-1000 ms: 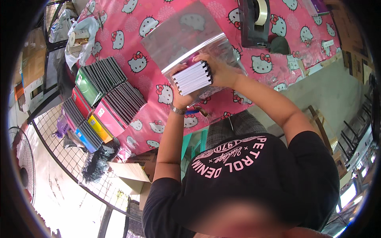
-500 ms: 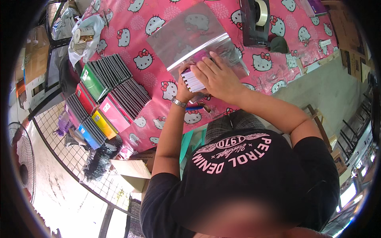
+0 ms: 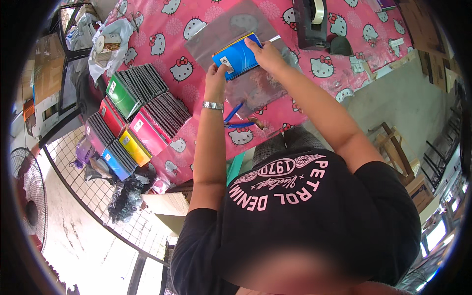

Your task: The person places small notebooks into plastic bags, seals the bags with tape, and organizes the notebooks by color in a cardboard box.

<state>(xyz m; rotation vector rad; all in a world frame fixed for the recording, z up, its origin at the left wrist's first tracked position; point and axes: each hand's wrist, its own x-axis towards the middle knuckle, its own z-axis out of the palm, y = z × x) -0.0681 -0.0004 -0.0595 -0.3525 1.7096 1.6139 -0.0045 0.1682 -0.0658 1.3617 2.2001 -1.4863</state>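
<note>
A small stack of spiral notebooks point(image 3: 240, 58) is held flat over the clear plastic sheet or bag point(image 3: 209, 42), its blue cover facing up. Yellow coils show along its far edge and dark coils along the near one. My left hand point(image 3: 215, 77) grips the stack's left end, with a metal watch on that wrist. My right hand point(image 3: 267, 55) is closed on the right end, thumb on the blue cover. The fingers under the stack are hidden. Nearer to me lies a blue-handled hand tool point(image 3: 233, 117), apart from both hands.
Rows of stacked spiral notebooks point(image 3: 140, 105) in green, red, pink, yellow and blue stand on the left of the pink patterned tablecloth point(image 3: 182, 101). A black tape dispenser point(image 3: 310, 29) is at the far right, a white plastic bag point(image 3: 105, 46) at the far left. A fan point(image 3: 32, 206) stands lower left.
The stack has turned from showing its white page edges to lying with the blue cover up. Both hands have moved farther out and apart to its ends, uncovering the blue-handled tool.
</note>
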